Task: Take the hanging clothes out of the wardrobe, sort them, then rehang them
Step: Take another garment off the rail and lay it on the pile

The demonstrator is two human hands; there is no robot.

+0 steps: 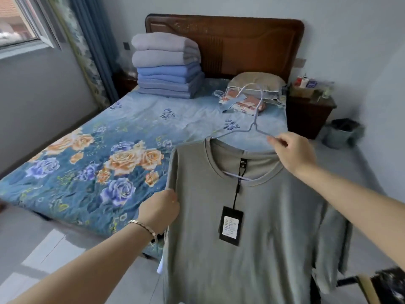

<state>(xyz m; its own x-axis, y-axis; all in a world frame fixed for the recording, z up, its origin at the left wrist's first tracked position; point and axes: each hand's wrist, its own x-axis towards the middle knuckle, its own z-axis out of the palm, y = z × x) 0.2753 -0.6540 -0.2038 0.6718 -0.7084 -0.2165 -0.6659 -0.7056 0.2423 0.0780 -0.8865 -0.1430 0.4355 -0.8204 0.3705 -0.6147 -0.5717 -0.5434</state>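
Before the bed point(131, 119), right grip point(293, 152) pinching hanger point(254, 124), left grip point(160, 210) clutching grey shirt point(274, 216), hem cut off.

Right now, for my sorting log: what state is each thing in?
Grey-green long-sleeved shirt: on its hanger, held up in the air.
Pale blue wire hanger: through the shirt's neck, hook up.
Black swing tag: attached, dangling.
Left hand: grips shirt's edge.
Right hand: pinches hanger arm.
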